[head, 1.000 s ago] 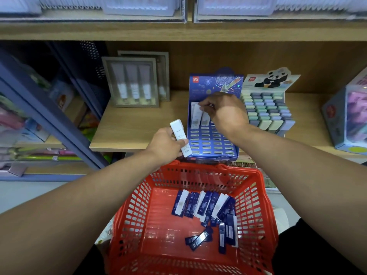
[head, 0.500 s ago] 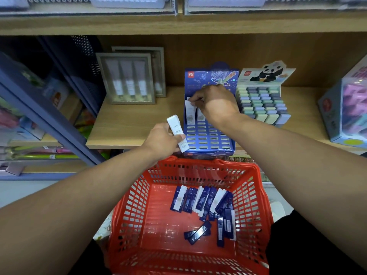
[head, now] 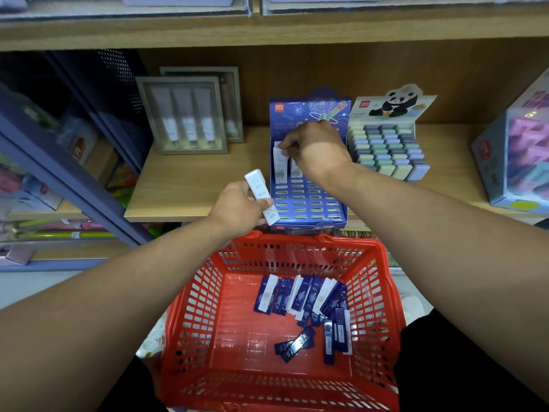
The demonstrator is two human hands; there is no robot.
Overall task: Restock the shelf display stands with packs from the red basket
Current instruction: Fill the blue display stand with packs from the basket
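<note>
In the head view, our right hand (head: 316, 147) is up at the top rows of the blue display stand (head: 309, 200), fingertips pinched on a white pack (head: 280, 165) that stands in the upper-left slots beside a second one. Our left hand (head: 237, 209) is clenched round another white pack (head: 261, 197), held tilted just off the stand's lower-left corner, over the shelf edge (head: 178, 214). The red basket (head: 208, 292) sits below and in front of us, with a loose heap of blue and white packs (head: 306, 304) toward its right side. A full panda-topped stand (head: 389, 153) is just beside the blue one on the right.

We judge most of the stand's slots to be empty yet, so the restocking is early. The risk lies in the seating: if the pinched pack goes in crooked, it could lean on its neighbour and tip it out of its slot. The pack in our left hand is gripped low with much of its length sticking out; a loose hold could drop it off the shelf edge rather than into the basket.

Against half a second ago, our right hand has shifted only slightly at the same upper slots, and the left holds its pack in much the same place. The basket heap looks unchanged.
</note>
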